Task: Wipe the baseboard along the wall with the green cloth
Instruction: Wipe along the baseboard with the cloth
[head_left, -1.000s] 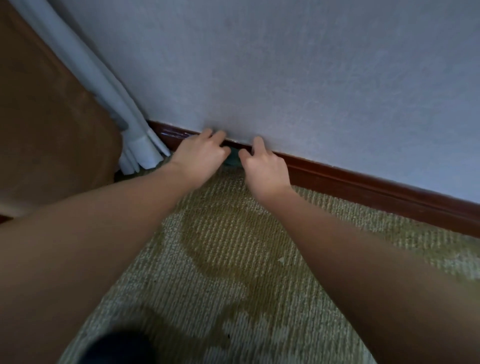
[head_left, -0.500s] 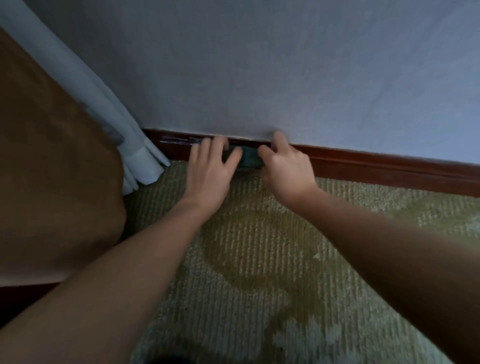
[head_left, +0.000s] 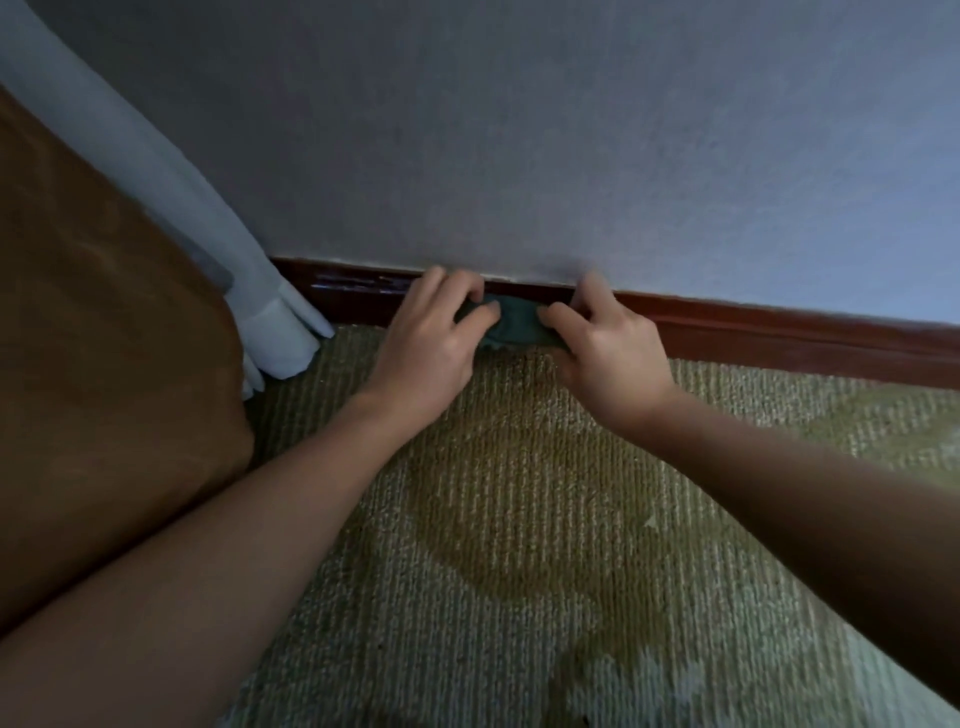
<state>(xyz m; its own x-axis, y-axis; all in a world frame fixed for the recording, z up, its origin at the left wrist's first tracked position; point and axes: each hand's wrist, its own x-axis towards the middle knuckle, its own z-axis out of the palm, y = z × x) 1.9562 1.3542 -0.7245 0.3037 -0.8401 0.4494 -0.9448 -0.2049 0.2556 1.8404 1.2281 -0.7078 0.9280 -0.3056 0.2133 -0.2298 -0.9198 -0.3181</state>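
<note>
A dark red-brown baseboard (head_left: 779, 338) runs along the foot of the pale wall. A bunched green cloth (head_left: 517, 325) sits against the baseboard, just above the carpet. My left hand (head_left: 426, 348) grips the cloth's left end, thumb on its front and fingers curled over its top. My right hand (head_left: 608, 348) holds the right end the same way, its fingertips touching the wall above the baseboard. Most of the cloth is hidden between the two hands.
A white curtain (head_left: 280, 327) hangs to the floor at the left end of the baseboard. A brown upholstered piece of furniture (head_left: 104, 389) fills the left side. Patterned green carpet (head_left: 519, 519) covers the floor below my arms.
Both hands with the cloth have slid slightly to the right along the baseboard. More of the green cloth now shows between them, and the baseboard has levelled out in the view.
</note>
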